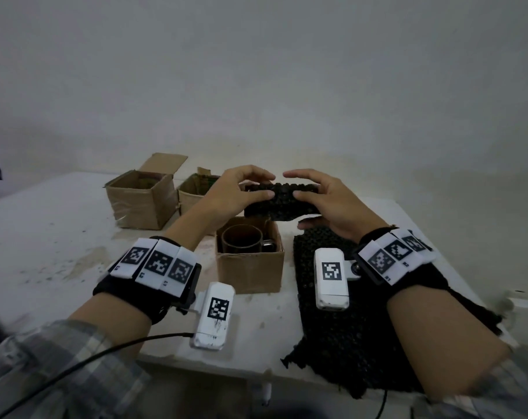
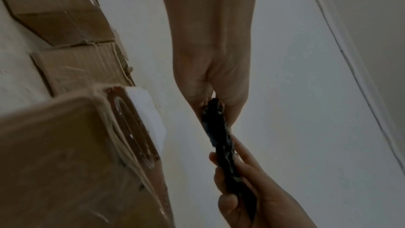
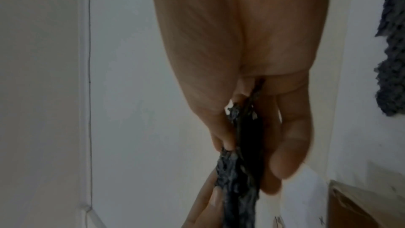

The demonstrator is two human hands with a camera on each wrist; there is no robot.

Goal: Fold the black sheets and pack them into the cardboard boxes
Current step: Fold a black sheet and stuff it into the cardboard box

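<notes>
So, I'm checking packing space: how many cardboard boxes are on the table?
3: near box holding a glass mug, below the hands; far-left box; middle box, partly hidden behind the left hand.

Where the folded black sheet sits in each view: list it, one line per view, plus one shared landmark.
Head: folded sheet at centre, held between left hand and right hand, above the mug box.
Left wrist: a thin dark strip right of centre, seen edge-on.
Right wrist: a dark strip at lower centre.
Shared landmark: the mug box, lower left in the left wrist view; a box corner shows lower right in the right wrist view.
</notes>
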